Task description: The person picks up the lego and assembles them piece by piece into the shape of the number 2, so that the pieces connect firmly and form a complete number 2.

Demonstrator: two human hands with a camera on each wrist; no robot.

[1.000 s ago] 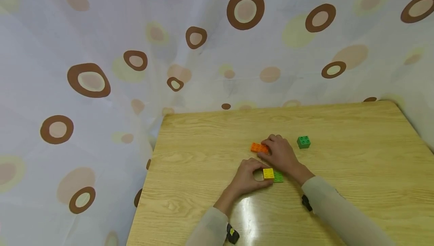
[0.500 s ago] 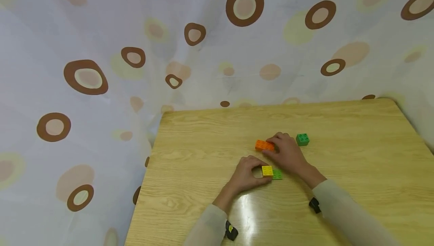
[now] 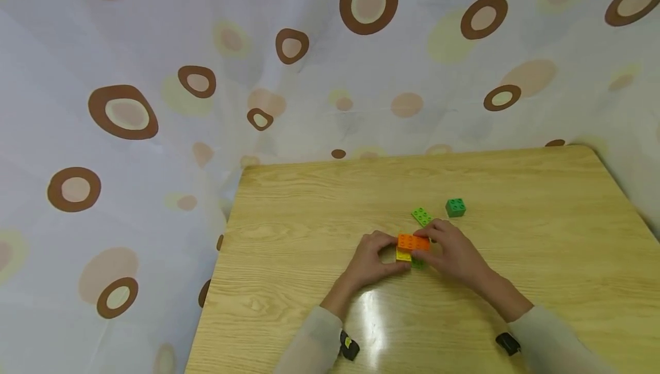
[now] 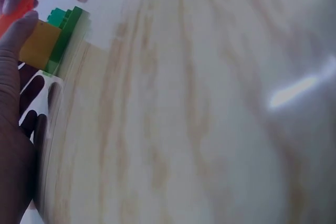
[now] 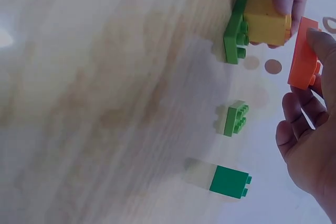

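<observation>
My left hand [image 3: 367, 259] pinches the yellow building brick [image 5: 265, 20] between thumb and fingers. That brick stands on one end of a light green studded plate [image 5: 231, 38] lying on the table, and the plate's other studs show beside it. Between the thumb and fingers of my right hand [image 3: 459, 256] is a longer orange building brick [image 5: 303, 53]. It hovers just above the yellow brick, with a narrow gap between them in the right wrist view. From the head, the orange brick covers part of the yellow brick and plate.
Behind my right hand lies a second light green plate [image 3: 421, 216]. A dark green brick [image 3: 456, 208] stands farther right, studs up. The wooden table [image 3: 304, 202] meets a spotted curtain [image 3: 309, 110] along its back and left edges.
My right hand has lifted the orange brick and brought it toward me, over the yellow brick. The second light green plate has come into sight behind it. My left hand keeps its hold.
</observation>
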